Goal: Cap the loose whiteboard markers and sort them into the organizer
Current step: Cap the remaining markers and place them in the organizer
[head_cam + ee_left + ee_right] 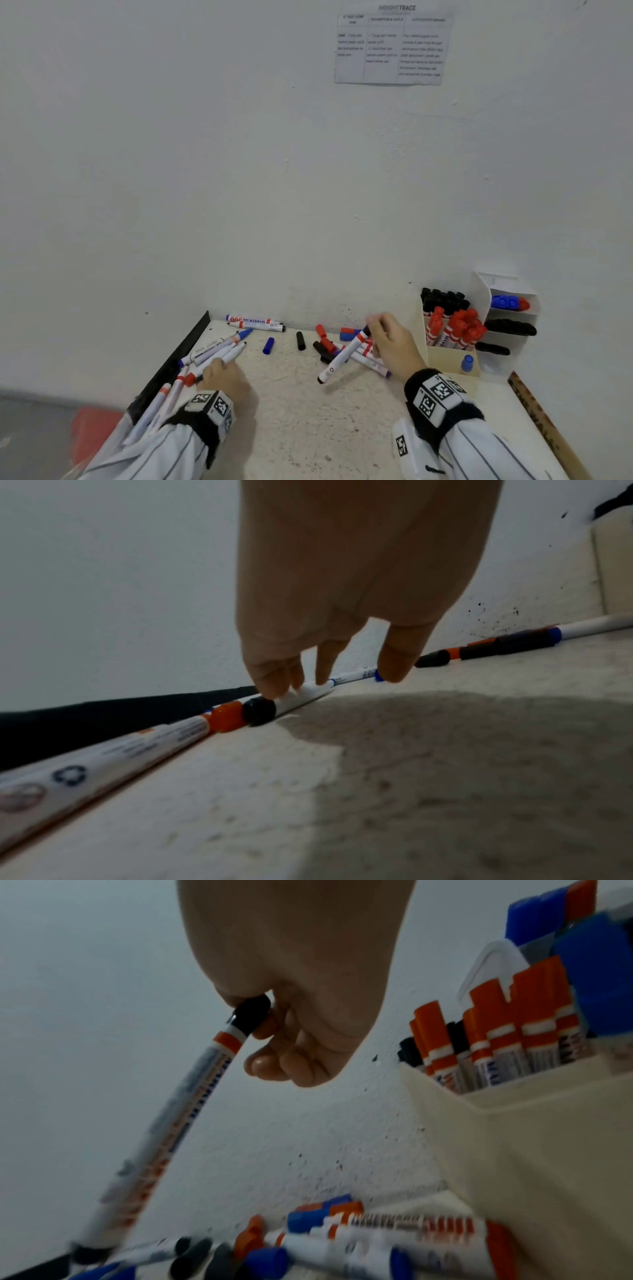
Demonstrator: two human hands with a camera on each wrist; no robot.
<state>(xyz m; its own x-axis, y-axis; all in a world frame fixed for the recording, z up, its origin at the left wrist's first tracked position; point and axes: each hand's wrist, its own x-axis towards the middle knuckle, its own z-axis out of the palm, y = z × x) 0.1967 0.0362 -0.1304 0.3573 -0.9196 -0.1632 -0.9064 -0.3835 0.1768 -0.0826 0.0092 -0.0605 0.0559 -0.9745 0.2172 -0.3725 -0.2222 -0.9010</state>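
My right wrist view is smeared with blur, so the loose markers and caps under it (325, 1240) are hard to tell apart, and the printed sheet on the wall (390, 48) is unreadable to me. The lower ends of the markers at the table's left edge (154, 407) are cut off behind my sleeve.

My right hand (394, 339) is curled, thumb and fingers pinching the black-capped end of a red-banded marker (342, 354) that slants down toward the table (291, 411), its far end lifted clear. My left hand (342, 588) reaches down with fingers nearly straight, fingertips (274, 680) touching a white marker with a black end (291, 699) lying flat; I cannot tell whether it grips it.

The organizer (448, 356) stands at the right against the wall: red-capped markers (455, 329) upright in front, black-capped ones (442, 299) behind, blue, red and black ones lying in the side shelves (510, 315).
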